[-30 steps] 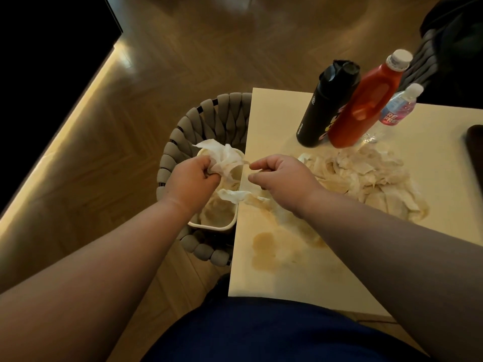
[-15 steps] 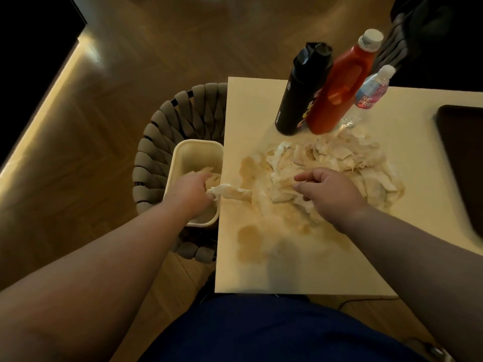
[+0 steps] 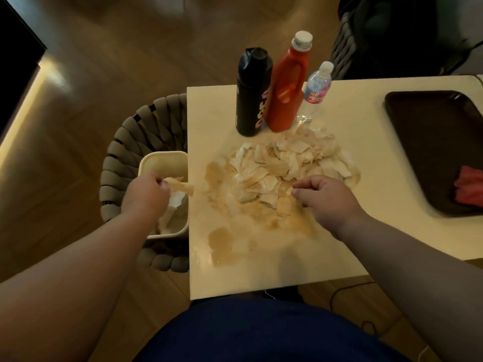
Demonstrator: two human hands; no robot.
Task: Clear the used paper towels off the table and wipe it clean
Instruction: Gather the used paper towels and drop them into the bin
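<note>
Pale surface above a wood floor, in dim warm light. Wet with brown stains from the centre toward 7 o'clock. At the centre, soaked towels in a loose heap, touching the stains. At 12 o'clock from the heap, upright and close together: black bottle, red bottle, water bottle. At 3 o'clock, a dark tray with a red cloth inside. Just off the surface edge at 9 o'clock, a cream bin inside a grey woven basket, with some towels already in it. Over the bin, left hand clamped on one torn piece, hanging across the rim toward the surface. At the heap's 5 o'clock edge, right hand with fingers curled; cannot tell if pinching any towel. Hands well apart.
</note>
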